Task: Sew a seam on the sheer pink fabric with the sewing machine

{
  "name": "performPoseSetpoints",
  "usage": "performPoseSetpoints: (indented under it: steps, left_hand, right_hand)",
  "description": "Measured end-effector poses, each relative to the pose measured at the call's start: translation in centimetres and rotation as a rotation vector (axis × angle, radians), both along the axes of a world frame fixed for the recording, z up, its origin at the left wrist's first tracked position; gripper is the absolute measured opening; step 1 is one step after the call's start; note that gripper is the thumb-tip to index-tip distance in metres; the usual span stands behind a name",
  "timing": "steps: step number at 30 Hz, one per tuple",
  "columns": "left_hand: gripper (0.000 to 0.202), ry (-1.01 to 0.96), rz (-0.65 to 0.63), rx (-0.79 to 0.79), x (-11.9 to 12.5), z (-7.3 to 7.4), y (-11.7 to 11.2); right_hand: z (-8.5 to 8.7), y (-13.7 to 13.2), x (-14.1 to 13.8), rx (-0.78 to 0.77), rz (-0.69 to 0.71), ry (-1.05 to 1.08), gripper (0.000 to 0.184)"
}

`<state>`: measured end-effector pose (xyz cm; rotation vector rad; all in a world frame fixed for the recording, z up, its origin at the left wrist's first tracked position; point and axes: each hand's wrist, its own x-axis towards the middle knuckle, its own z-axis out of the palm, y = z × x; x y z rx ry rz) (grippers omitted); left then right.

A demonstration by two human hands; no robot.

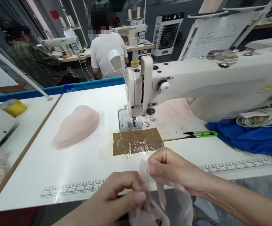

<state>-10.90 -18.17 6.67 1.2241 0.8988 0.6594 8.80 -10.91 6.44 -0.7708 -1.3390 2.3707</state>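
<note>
Pinched between the fingers of both my hands is a piece of thin, sheer pale pink fabric [182, 204], hanging in loose folds over the table's front edge. My left hand [124, 194] grips it low, near the printed ruler. My right hand [166, 166] holds it a little higher, just in front of the brown taped patch [138, 141]. Beyond the patch stands a white sewing machine [138, 84], its needle area above a metal plate [126, 124]. Nothing of the fabric lies under the presser foot that I can see.
A pink fabric pile [79, 127] lies on the left of the table [84, 166]. More pink fabric [173, 113] sits behind the needle. Green thread snips [202, 134] and blue cloth [249, 138] lie right. Two people [110, 53] work at machines beyond.
</note>
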Motion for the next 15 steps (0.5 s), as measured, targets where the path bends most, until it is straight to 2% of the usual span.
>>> performPoseSetpoints:
  steps: [1, 3, 7, 11, 15]
  left_hand:
    - [0.035, -0.046, -0.028, -0.109, -0.9, 0.1, 0.3]
    - [0.038, -0.050, -0.066, -0.226, -2.3, 0.1, 1.3]
    - [0.042, 0.097, -0.017, -0.130, -2.9, 0.0, 3.7]
    - [0.039, 0.223, 0.074, -0.031, -1.3, -0.5, 6.0]
    - [0.029, 0.111, 0.063, -0.094, -0.4, -0.9, 8.4]
  right_hand:
    - [-0.1, 0.4, -0.1, -0.020, 0.054, 0.005, 0.065]
    - [-0.3, 1.4, -0.5, -0.014, 0.126, -0.039, 0.059]
    - [-0.7, 3.3, -1.4, 0.051, 0.189, -0.162, 0.040]
    - [-1.0, 4.9, -1.8, 0.067, 0.152, -0.137, 0.042]
    - [-1.4, 7.0, -0.9, 0.132, 0.138, -0.132, 0.041]
